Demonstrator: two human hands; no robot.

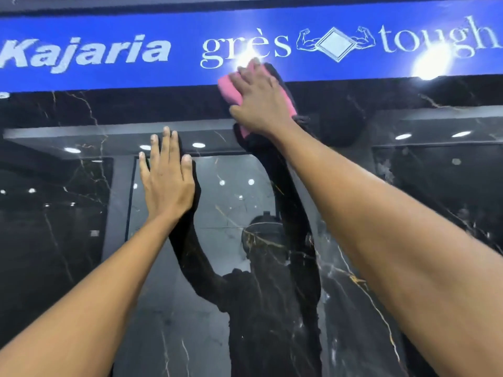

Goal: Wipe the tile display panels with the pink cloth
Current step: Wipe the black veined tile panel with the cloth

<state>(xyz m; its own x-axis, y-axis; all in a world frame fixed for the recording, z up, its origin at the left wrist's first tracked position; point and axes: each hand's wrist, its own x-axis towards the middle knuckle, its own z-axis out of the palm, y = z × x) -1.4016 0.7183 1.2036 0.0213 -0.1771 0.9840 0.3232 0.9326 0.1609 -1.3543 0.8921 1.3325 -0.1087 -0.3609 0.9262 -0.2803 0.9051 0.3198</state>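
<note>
Against the glossy black marble-veined tile display panel, the left hand lies flat, fingers straight and together, holding nothing. Higher up, the right hand presses a folded pink cloth with extended fingers onto the seam where the panel meets the blue printed brand banner (white lettering: "Kajaria", "grès", "tough"). Ceiling lights and the person's raised arms are reflected in the panel.
</note>
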